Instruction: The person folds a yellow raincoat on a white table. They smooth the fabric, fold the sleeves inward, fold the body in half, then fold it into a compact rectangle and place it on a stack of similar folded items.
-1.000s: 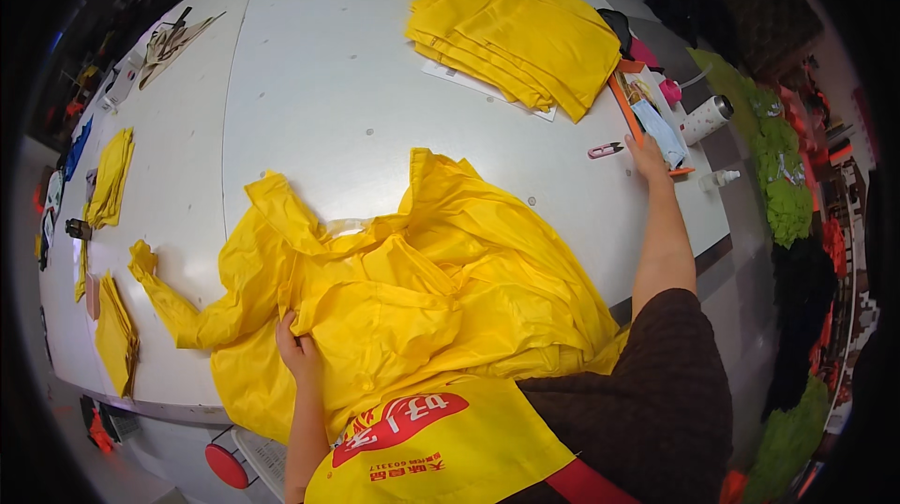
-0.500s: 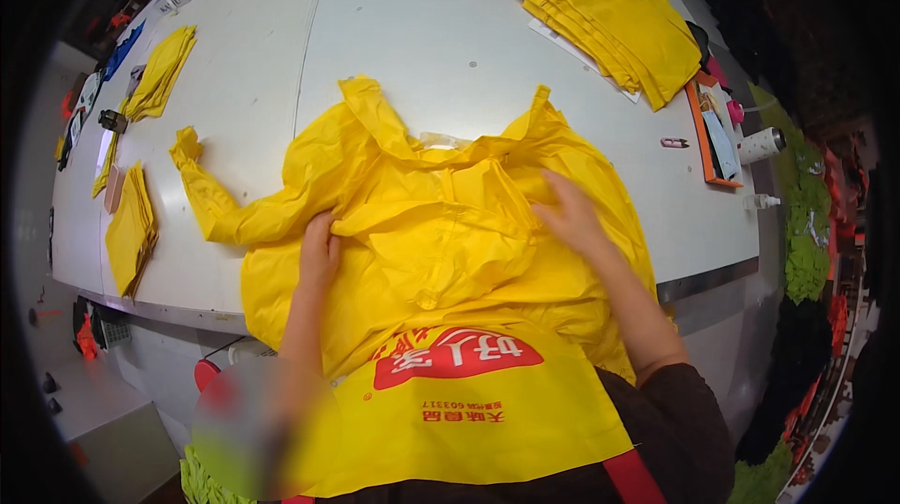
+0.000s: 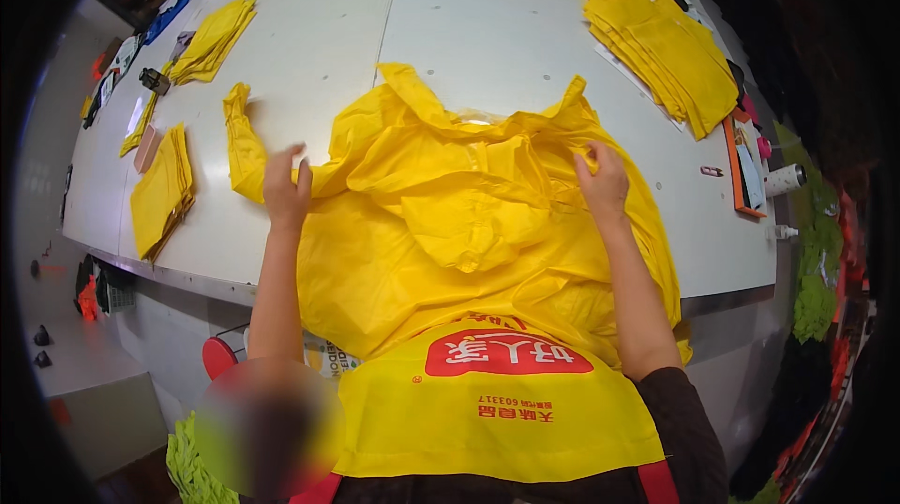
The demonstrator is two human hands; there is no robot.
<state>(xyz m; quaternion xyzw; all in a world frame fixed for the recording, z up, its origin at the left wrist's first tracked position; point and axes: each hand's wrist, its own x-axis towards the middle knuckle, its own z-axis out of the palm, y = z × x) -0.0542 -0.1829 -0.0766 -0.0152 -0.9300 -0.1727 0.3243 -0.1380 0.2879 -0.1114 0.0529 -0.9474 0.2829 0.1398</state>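
Observation:
A crumpled yellow long-sleeved garment [image 3: 469,213] of thin cloth lies across the table's near edge. Its collar end points away from me, and one sleeve [image 3: 246,152] stretches out to the left. My left hand [image 3: 287,187] is over that sleeve, fingers raised and the thumb apart, with no cloth visibly gripped. At the garment's right shoulder, my right hand [image 3: 605,183] is curled, thumb and fingertips pinched on the yellow cloth. The garment's lower part runs down to the yellow apron [image 3: 506,448] on my front.
The pale table [image 3: 487,26] carries a folded yellow stack [image 3: 666,59] at far right and smaller yellow piles [image 3: 161,195] at left. An orange-edged tray [image 3: 742,166], a bottle [image 3: 786,180] and a small pink item [image 3: 712,171] lie to the right. Green cloth [image 3: 817,270] hangs beyond.
My left hand has come off the garment's body and moved up and outward to the sleeve. My right hand has gone from spread fingers to a pinch. The whole view has shifted.

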